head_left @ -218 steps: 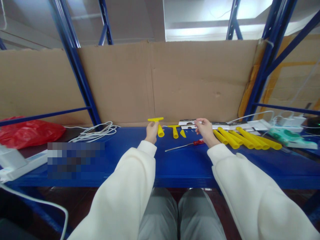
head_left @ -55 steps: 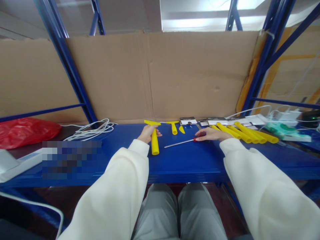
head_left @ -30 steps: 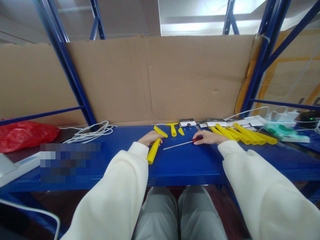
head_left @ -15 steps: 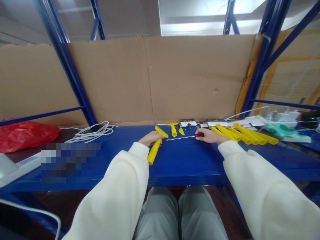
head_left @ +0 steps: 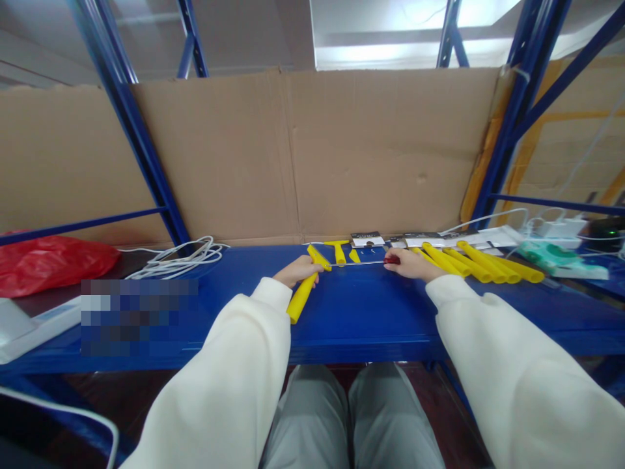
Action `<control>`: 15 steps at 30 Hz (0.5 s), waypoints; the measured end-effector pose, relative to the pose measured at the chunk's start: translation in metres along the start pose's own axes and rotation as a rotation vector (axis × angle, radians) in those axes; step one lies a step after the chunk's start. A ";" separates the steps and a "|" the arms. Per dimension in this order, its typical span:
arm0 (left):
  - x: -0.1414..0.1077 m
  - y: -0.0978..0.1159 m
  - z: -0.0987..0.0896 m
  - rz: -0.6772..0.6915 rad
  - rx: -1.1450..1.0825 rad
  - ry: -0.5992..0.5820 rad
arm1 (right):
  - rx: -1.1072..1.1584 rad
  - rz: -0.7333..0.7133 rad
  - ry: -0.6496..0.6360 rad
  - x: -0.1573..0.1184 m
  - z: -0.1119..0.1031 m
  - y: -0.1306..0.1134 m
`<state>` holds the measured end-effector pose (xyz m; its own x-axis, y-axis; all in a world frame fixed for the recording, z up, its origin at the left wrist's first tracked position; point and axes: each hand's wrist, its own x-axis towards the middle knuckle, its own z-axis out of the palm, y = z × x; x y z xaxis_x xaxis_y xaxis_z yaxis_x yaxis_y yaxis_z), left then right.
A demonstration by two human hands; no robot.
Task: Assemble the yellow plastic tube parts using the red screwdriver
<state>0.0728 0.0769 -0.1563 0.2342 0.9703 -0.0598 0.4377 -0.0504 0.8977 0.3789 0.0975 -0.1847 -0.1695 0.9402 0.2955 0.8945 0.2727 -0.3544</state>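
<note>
Left hand [head_left: 297, 270] wrapped round yellow T-shaped tool [head_left: 302, 297]. To tool's right, right hand [head_left: 411, 264] grips screwdriver [head_left: 371, 262]. Change: shaft swung up, nearly level; tip now at tool's head, seemingly lining up. Contact unclear. 1 similar yellow piece [head_left: 339, 253] just beyond.

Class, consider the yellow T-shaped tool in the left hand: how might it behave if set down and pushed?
The yellow T-shaped tool is probably stiff, as its handle and crossbar look straight in the left hand. Its rounded handle may start to roll, but the wide crossbar would likely stop it turning over.
</note>
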 end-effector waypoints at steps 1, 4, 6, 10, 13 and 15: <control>-0.001 0.001 0.001 -0.003 0.014 0.006 | 0.000 0.002 0.001 0.000 0.000 0.000; -0.005 0.005 0.003 -0.016 0.049 0.020 | 0.000 -0.001 0.009 0.000 0.000 -0.001; -0.007 0.008 0.004 -0.024 0.064 0.021 | -0.005 -0.009 0.017 0.000 0.001 0.000; -0.007 0.009 0.005 -0.036 0.094 -0.005 | -0.026 -0.017 0.030 0.000 0.001 0.001; -0.007 0.008 0.005 -0.027 0.110 -0.011 | -0.051 -0.023 0.032 0.000 0.001 0.002; -0.007 0.008 0.005 -0.025 0.118 -0.001 | -0.079 -0.046 0.041 -0.001 0.000 0.001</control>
<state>0.0792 0.0685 -0.1513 0.2232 0.9713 -0.0821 0.5427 -0.0538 0.8382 0.3796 0.0973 -0.1856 -0.1954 0.9176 0.3462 0.9162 0.2967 -0.2693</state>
